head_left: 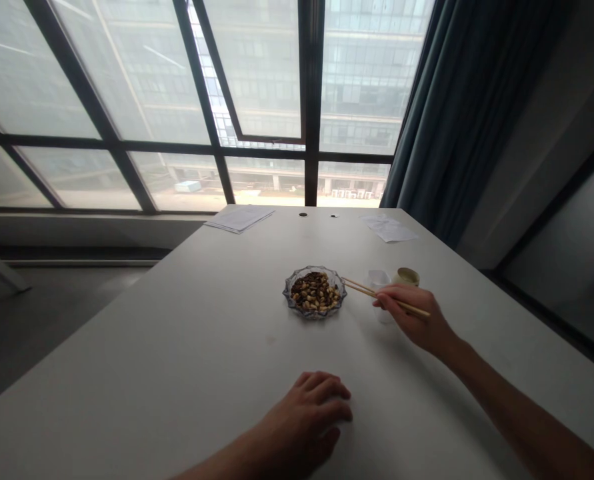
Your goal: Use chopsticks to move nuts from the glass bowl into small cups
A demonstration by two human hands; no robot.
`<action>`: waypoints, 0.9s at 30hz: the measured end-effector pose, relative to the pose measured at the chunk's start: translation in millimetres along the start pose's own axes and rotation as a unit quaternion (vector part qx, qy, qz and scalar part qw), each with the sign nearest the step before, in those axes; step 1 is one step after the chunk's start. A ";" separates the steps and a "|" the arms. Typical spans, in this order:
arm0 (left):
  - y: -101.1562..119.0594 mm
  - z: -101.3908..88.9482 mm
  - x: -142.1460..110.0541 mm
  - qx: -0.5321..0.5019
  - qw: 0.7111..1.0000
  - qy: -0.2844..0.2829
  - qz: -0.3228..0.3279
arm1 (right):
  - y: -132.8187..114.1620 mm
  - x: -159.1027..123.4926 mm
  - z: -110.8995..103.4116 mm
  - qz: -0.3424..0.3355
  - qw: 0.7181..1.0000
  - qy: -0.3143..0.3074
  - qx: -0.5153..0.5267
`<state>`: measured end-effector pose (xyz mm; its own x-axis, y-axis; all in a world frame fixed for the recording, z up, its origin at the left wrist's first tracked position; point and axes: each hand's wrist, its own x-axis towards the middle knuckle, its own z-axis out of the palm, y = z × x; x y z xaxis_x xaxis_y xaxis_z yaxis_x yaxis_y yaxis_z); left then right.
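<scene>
My right hand [411, 313] grips a pair of wooden chopsticks [361, 288], whose tips reach to the right rim of a glass bowl. That scalloped clear bowl [291, 303] holds a mix of brown and pale nuts or seeds [317, 291]; their exact kinds I cannot make out. Partly hidden behind my right hand are a clear plastic cup or container [378, 277] and a greenish round container [407, 275]. Nearer to me, my left hand [309, 417] rests on the table with its fingers loosely spread and slightly bent, holding nothing.
The white table [177, 347] stretches toward the windows. A stack of papers [239, 217] lies at its far left, and a crumpled thin sheet [389, 227] at the far right. Two small dark spots or holes [303, 215] are near the far edge. A dark blue curtain [441, 133] hangs at right.
</scene>
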<state>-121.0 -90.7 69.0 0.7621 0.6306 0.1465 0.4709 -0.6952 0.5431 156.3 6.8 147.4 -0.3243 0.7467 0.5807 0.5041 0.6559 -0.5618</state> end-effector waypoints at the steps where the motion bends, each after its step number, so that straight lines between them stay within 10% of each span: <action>1: -0.6 -0.1 0.1 0.000 1.000 0.000 0.002 | -0.6 8.4 4.8 -0.009 1.000 -0.024 -0.012; 27: -5.5 4.4 -1.5 0.023 0.999 0.014 0.023 | 16.6 50.4 36.3 0.030 0.995 -0.088 -0.021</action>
<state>-122.8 -89.4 62.2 0.7703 0.6073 0.1943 0.4563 -0.7379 0.4973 119.3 59.4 146.0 -0.4263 0.7948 0.4319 0.5585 0.6069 -0.5655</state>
